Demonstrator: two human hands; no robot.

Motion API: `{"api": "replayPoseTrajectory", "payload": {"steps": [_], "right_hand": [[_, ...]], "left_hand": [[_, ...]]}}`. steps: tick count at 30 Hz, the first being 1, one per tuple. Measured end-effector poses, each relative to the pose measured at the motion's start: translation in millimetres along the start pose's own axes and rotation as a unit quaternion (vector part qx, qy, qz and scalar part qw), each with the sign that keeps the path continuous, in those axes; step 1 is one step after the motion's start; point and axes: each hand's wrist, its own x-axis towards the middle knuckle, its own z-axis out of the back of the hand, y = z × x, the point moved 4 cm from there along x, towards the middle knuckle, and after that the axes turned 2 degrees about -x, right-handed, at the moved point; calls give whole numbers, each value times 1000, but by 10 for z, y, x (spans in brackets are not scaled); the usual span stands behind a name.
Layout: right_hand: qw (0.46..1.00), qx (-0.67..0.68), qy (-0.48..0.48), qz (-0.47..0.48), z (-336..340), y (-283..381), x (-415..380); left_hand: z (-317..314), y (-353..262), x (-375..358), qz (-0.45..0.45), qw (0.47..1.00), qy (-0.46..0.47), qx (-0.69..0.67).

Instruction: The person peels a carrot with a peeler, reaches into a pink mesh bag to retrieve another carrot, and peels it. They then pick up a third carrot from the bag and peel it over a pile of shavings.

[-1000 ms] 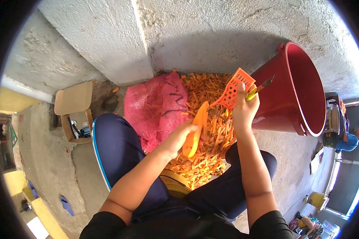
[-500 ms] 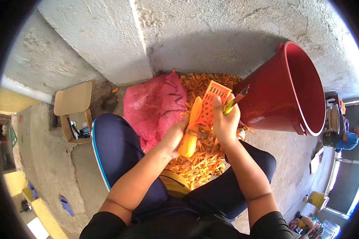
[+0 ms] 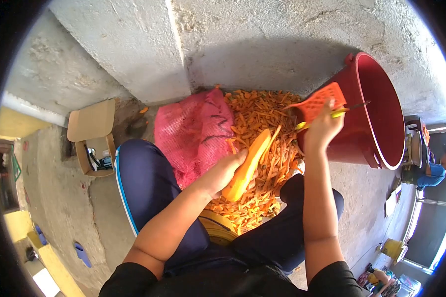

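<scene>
My left hand point(image 3: 224, 174) is closed around a long, peeled orange carrot point(image 3: 249, 166), tilted with its narrower end pointing up and away. A thin strip stands along the carrot's right side. Off to the right, my right hand point(image 3: 324, 127) is raised in front of the red bucket, gripping an orange plastic peeler point(image 3: 322, 100) with a slotted, perforated face. The same hand also holds a knife point(image 3: 339, 113) with a yellow-green handle, its blade pointing right. Below both hands spreads a heap of orange peelings point(image 3: 262, 111); some fingers are hidden.
A large red bucket point(image 3: 327, 141) leans with its mouth to the right. A pink mesh sack point(image 3: 191, 131) lies left of the peelings, by the wall. An open cardboard box point(image 3: 91, 123) sits farther left. A person in blue point(image 3: 433, 174) is at the far right.
My right hand has swung up and to the right, away from the carrot, carrying the peeler and knife. My left hand still grips the carrot in nearly the same place.
</scene>
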Motion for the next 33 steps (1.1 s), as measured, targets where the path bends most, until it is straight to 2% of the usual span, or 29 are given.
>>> {"api": "replayPoseTrajectory", "payload": {"steps": [2,3,6,8,9,11,12,15,18,19,22,26,30,33], "right_hand": [[997,62,-18,-52,108,-5,161],[991,120,-29,-47,71,138,106],[994,96,44,-4,-18,210,-53],[989,79,125,8,-124,287,-235],[978,73,195,-17,-171,349,-353],[951,34,307,-32,-270,321,-562],[936,76,339,-59,-326,291,-684],[942,68,317,-86,-339,251,-784],[940,142,230,-208,-298,-9,-720],[945,142,195,-220,-283,-58,-690],[946,187,143,-221,-258,-66,-693],[956,146,126,-222,-249,-65,-702],[963,148,110,-194,-297,21,-778],[975,107,117,-156,-327,57,-897]], "left_hand": [[36,29,-18,10,1000,-12,-7],[69,21,-1,-19,1000,-22,-7],[114,-26,75,-91,995,-38,-12],[108,-85,83,-116,992,-31,-25],[125,-95,98,-124,992,3,-40],[145,-121,116,-128,988,-53,-70],[146,-127,122,-130,985,-80,-85],[61,-211,100,-186,975,-73,-95],[158,-287,107,-338,938,-62,-36],[194,-319,91,-349,934,-58,-54],[149,-440,54,-433,896,-14,-97],[84,-413,17,-455,888,-19,-61],[-55,-405,-63,-504,855,-61,107],[-106,-393,-90,-519,843,-62,127]]}}
